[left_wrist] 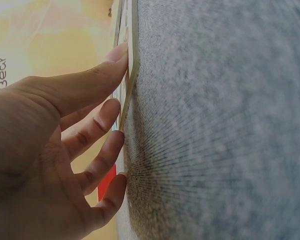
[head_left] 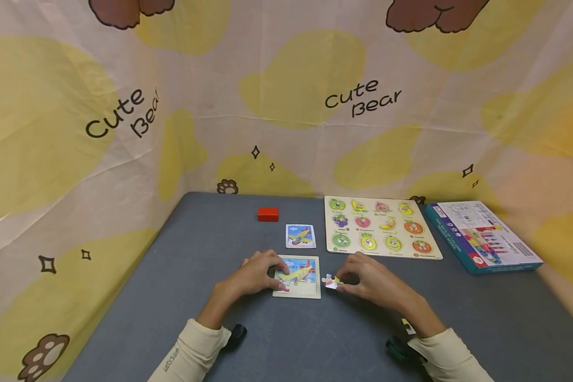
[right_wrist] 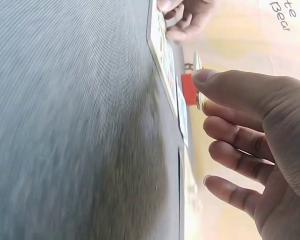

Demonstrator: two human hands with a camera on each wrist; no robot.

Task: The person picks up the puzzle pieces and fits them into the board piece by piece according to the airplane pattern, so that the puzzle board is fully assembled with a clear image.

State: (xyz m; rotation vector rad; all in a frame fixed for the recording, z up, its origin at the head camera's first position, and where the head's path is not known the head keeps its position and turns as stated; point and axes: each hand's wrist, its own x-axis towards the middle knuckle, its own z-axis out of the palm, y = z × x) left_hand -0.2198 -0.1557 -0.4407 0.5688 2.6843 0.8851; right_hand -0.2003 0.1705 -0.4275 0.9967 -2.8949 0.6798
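A jigsaw board [head_left: 312, 291] with an airplane picture lies on the table, its lower right part bare wood. My left hand [head_left: 257, 273] rests on its left side, thumb near the lower left corner and index finger higher up. In the left wrist view the fingers of the left hand [left_wrist: 90, 135] are loosely bent along the board's edge [left_wrist: 134, 45]. Just right of the board, my right hand [head_left: 374, 281] pinches a jigsaw piece [head_left: 331, 281] between thumb and index finger. The right wrist view shows this piece [right_wrist: 198, 62] edge-on, held above the table.
Behind the board lies an airplane picture card [head_left: 301, 236], with a red block [head_left: 268, 214] farther back. A fruit board [head_left: 384, 254] and a teal-sided box [head_left: 506, 268] are at the back right. A small yellowish piece [head_left: 408, 326] lies by the right forearm.
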